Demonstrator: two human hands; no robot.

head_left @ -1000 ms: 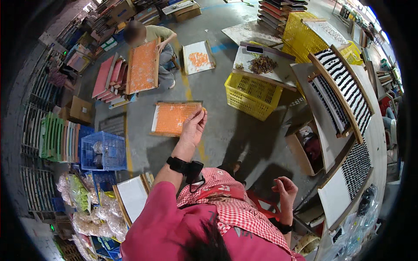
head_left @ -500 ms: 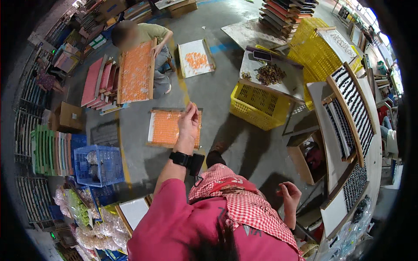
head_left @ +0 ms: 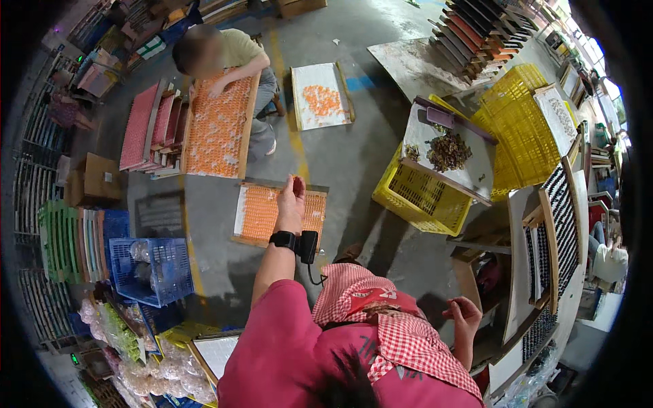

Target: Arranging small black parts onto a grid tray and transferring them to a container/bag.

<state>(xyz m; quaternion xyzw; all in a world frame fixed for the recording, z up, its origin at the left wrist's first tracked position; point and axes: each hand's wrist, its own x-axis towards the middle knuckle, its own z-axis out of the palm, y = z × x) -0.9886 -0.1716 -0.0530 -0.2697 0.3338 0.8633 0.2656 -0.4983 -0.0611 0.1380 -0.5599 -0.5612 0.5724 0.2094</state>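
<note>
My left hand (head_left: 292, 198) reaches forward above the tray of orange pieces (head_left: 262, 215) on the floor. Its fingers are drawn together in a pinch; whatever they hold, if anything, is too small to name. A dark watch-like band and a small black box are strapped to that wrist. My right hand (head_left: 465, 318) is at my right side, near the checked apron (head_left: 400, 348). Its fingers curl toward the thumb, with perhaps a tiny dark thing at the tips that I cannot make out.
Across from me a seated person holds a tilted orange tray (head_left: 219, 126). A white tray (head_left: 316, 119) with loose orange pieces lies on the floor. Yellow crates (head_left: 425, 197) stand right, one under a tray of brown pieces (head_left: 449, 149). A blue crate (head_left: 151, 272) stands left.
My view has shifted, so the floor trays and crates sit differently. My left hand stays over the orange tray. The other person's hand has moved from the tray's edge onto its face.
</note>
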